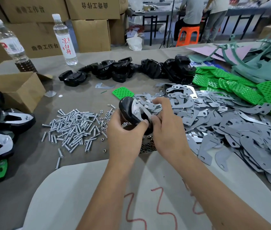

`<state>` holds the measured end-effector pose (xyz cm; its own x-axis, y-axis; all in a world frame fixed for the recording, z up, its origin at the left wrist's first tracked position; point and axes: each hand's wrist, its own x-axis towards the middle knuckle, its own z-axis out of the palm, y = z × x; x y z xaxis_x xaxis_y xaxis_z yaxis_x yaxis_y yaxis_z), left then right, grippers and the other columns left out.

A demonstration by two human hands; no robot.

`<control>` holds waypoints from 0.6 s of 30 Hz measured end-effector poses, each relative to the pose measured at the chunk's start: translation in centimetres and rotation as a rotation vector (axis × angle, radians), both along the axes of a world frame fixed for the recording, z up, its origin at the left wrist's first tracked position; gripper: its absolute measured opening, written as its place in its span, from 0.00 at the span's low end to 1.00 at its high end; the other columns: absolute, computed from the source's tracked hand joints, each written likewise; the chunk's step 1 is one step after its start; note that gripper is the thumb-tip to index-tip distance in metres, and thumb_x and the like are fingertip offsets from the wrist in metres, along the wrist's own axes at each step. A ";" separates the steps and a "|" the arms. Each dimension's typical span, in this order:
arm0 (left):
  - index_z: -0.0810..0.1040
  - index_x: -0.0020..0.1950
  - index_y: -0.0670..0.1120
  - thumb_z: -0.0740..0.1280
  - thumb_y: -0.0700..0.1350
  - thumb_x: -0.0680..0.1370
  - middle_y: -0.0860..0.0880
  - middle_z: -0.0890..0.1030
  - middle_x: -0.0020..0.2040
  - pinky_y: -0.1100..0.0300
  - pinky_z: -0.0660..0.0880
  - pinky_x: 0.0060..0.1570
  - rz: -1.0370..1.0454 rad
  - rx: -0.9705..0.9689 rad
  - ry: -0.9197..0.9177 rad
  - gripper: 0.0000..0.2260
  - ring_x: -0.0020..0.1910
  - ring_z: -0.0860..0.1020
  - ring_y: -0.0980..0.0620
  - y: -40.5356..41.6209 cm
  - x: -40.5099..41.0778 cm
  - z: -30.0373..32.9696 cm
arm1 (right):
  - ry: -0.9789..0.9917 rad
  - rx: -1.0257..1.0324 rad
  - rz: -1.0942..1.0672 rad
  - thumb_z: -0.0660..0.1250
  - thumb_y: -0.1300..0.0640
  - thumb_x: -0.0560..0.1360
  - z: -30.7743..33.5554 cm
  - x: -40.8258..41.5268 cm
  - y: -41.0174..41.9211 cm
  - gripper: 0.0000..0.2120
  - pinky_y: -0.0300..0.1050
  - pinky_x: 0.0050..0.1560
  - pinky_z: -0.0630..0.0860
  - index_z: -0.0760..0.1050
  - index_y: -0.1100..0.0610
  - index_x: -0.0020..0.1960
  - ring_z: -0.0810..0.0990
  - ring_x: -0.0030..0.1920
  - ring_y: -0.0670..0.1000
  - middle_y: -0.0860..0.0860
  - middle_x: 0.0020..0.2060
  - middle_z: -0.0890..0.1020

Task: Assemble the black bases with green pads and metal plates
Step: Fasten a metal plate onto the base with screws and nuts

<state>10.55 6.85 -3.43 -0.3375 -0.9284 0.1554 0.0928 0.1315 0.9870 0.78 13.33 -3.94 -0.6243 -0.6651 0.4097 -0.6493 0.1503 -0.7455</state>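
Above the middle of the tabletop (85,171) we hold one black base (128,112) tilted on edge, our left hand (126,135) curled round its lower side and our right hand (168,130) pinching the metal plate (145,113) laid against it. Loose screws (75,128) lie just left, a heap of metal plates (231,130) right, green pads (247,90) and spare black bases (131,70) beyond.
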 end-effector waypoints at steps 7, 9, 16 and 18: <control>0.81 0.46 0.46 0.76 0.50 0.65 0.44 0.86 0.45 0.36 0.82 0.52 0.094 0.246 0.020 0.14 0.48 0.86 0.40 -1.3 1.2 0.5 | 0.221 0.090 0.303 0.68 0.46 0.80 0.6 -0.4 1.0 0.15 0.42 0.49 0.74 0.79 0.50 0.64 0.76 0.49 0.45 0.46 0.55 0.75; 0.78 0.42 0.45 0.76 0.53 0.66 0.43 0.85 0.41 0.35 0.82 0.51 0.123 0.293 0.019 0.14 0.46 0.85 0.39 -1.5 1.6 0.9 | 0.308 0.124 0.320 0.74 0.53 0.76 0.5 -0.2 0.7 0.18 0.41 0.49 0.72 0.79 0.51 0.66 0.77 0.52 0.47 0.46 0.56 0.77; 0.75 0.43 0.43 0.69 0.49 0.81 0.46 0.82 0.36 0.43 0.84 0.46 0.265 0.277 0.088 0.11 0.36 0.83 0.45 -3.4 5.9 2.3 | -0.069 -0.083 0.333 0.69 0.53 0.80 1.4 4.2 -4.1 0.07 0.60 0.51 0.80 0.84 0.55 0.53 0.83 0.45 0.56 0.51 0.42 0.86; 0.76 0.45 0.45 0.69 0.49 0.80 0.47 0.83 0.42 0.45 0.81 0.51 0.393 0.124 0.018 0.10 0.42 0.83 0.48 -4.1 8.1 3.2 | -0.241 -0.136 0.382 0.71 0.56 0.81 2.1 6.7 -6.6 0.04 0.63 0.49 0.80 0.83 0.55 0.49 0.85 0.44 0.59 0.51 0.40 0.86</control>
